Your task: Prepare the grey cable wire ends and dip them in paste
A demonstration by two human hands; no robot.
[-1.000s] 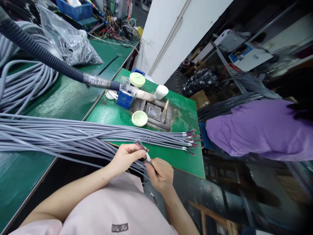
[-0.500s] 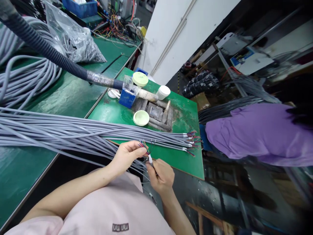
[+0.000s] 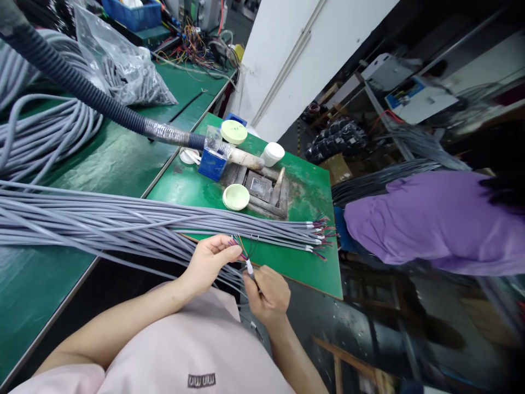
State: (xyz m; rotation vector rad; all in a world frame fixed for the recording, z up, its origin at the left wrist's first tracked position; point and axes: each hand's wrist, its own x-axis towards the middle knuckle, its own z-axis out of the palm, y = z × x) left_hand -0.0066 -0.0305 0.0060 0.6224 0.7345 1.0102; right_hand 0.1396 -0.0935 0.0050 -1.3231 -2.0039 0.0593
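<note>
Head view: left hand [image 3: 211, 264], fingers bent, grasping coloured wires [image 3: 238, 244]. Right hand [image 3: 268, 295], fingers pinching a white sleeve [image 3: 249, 267] just below them. Grey cables [image 3: 123, 220] lie across the green table [image 3: 295, 268], ends near its front edge.

The person wears a soft pale pink shirt [image 3: 164, 350]. It has a short, wide sleeve [image 3: 61, 380] that looks loose on the arm. A small dark patch [image 3: 201, 381] with tiny light letters sits on the front of the shirt, below the hands. The left hand [image 3: 209, 262] and the right hand [image 3: 266, 295] are bare, and the left arm [image 3: 115, 317] and the right arm [image 3: 297, 350] are bare too.
</note>
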